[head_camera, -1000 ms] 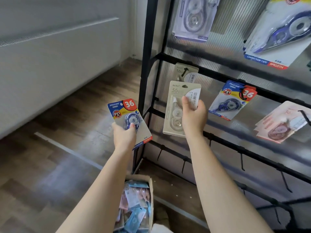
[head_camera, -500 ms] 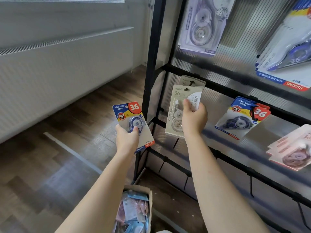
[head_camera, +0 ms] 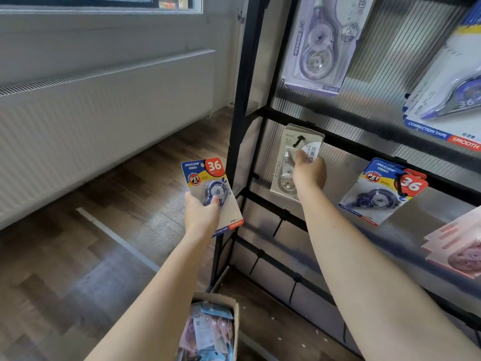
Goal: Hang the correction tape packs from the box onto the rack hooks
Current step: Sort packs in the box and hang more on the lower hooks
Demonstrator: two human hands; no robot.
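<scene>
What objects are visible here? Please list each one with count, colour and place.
beige correction tape pack: one, on rack hook, held by right hand
blue-and-yellow correction tape pack: one, in left hand
matching blue pack: at least one, hung to the right
lilac pack: one, upper row
pink packs: several, far right
black metal rack: one
cardboard box: one, floor, holding packs
left hand: one
right hand: one

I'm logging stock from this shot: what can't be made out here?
- Box contents, head view: cut off by the bottom edge, packs blurred.
- Beige pack: lower part hidden behind the right hand.
- Pink packs: cut by the right edge.
- Top-row labels: too blurred.
</scene>
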